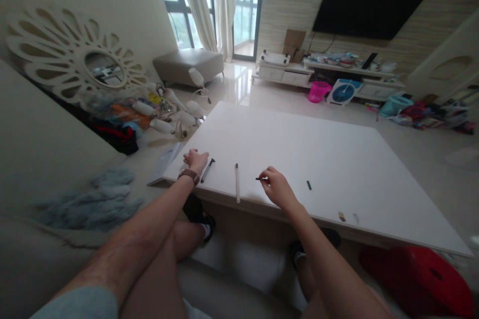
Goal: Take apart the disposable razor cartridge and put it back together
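Note:
My left hand (196,160) rests on the near left part of a large white board (299,149), fingers curled, with a watch on the wrist. Just right of it lies a small black tool (207,169). A thin white rod (237,182) lies between my hands, its end over the board's front edge. My right hand (276,187) pinches a small black piece (259,179) against the board. Another small dark piece (309,185) lies to its right. Two tiny bits (342,217) sit near the front edge.
A chandelier with white shades (175,114) and a flower-shaped mirror (80,62) lie at the left. A grey ottoman (189,65), a TV bench (318,72), a pink bucket (319,91) and floor clutter stand behind. A red stool (419,274) sits at lower right.

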A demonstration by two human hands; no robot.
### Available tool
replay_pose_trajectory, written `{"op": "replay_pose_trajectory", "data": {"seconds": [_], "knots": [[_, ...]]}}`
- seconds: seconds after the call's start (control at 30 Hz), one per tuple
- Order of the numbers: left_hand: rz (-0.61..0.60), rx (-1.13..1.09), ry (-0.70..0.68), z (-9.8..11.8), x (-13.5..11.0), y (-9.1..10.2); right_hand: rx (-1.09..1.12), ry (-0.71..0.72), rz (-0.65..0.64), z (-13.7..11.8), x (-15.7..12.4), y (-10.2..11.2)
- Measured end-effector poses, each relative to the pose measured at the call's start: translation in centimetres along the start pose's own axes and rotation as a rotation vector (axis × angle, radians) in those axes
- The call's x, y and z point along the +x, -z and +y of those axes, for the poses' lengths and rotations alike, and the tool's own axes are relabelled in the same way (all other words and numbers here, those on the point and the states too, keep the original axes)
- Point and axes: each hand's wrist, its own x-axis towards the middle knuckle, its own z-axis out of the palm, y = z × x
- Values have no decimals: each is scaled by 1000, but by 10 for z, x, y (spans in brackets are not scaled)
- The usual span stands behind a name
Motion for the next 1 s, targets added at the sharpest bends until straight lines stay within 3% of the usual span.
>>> {"op": "replay_pose_trajectory", "data": {"seconds": [0.07,0.23,0.37,0.6,0.8,1.0], "knots": [[-149,-94,-38,12,-22,-7,-17,-2,-6,-1,1,-1],[-764,-364,-157,34,-88,-27,-28,18,69,-8,8,-7],[-969,-506,-181,38,-107,-26,-18,20,120,-15,14,-13],[-1040,-608,-150,32,-93,-18,27,57,155,-21,20,-22],[-901,-681,-170,37,-93,-13,65,-22,243,-21,20,-32],[-819,-675,-182,37,-90,-13,51,-74,184,-13,17,-48]]}}
